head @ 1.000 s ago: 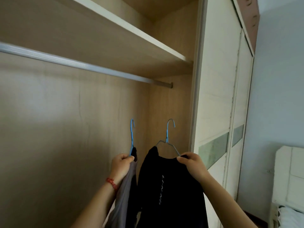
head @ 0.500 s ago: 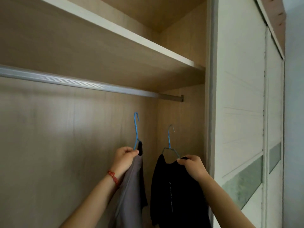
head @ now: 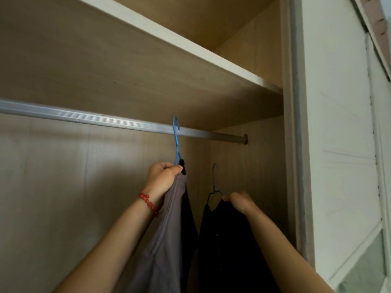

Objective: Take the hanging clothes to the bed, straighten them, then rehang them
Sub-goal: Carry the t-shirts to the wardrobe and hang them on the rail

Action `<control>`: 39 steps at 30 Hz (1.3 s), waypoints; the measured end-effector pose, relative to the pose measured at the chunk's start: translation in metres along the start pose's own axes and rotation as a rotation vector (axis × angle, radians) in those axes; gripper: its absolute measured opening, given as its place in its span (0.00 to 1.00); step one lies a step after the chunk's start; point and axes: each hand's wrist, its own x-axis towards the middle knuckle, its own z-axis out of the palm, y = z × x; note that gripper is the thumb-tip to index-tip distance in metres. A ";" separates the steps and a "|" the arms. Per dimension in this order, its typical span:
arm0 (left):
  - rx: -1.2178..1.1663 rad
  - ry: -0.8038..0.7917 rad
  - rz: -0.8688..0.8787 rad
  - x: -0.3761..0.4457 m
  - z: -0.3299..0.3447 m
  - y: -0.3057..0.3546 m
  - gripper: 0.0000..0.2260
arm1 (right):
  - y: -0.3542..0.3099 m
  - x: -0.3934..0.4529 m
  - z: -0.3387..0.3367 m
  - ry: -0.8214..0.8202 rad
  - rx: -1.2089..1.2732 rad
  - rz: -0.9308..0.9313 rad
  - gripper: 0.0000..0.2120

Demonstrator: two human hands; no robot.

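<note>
Head view: blue hanger (head: 176,142) with grey garment (head: 167,240), hook level with closet rail (head: 84,119); left hand (head: 163,178) fisted on its neck. Right hand (head: 240,200) pinches black garment (head: 230,246) on second hanger (head: 214,187), well below rail.

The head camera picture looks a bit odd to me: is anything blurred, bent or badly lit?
Head view: the right hand is smeared with motion blur, while the left hand and its blue hanger look sharp; the wide lens bows the rail and the shelf edge; light is dim and soft, the black garment loses detail in shadow, with no glare.
</note>
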 end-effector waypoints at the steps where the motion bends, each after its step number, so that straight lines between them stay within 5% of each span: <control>1: -0.002 0.014 -0.007 0.005 0.001 0.001 0.14 | -0.004 0.005 0.003 -0.003 0.013 -0.026 0.24; 24: 0.044 0.156 -0.105 0.029 -0.021 0.000 0.08 | -0.120 0.055 0.012 0.065 0.043 -0.296 0.19; 39: 0.032 0.194 -0.139 0.016 -0.025 -0.006 0.09 | -0.069 0.023 0.011 0.129 0.203 -0.254 0.16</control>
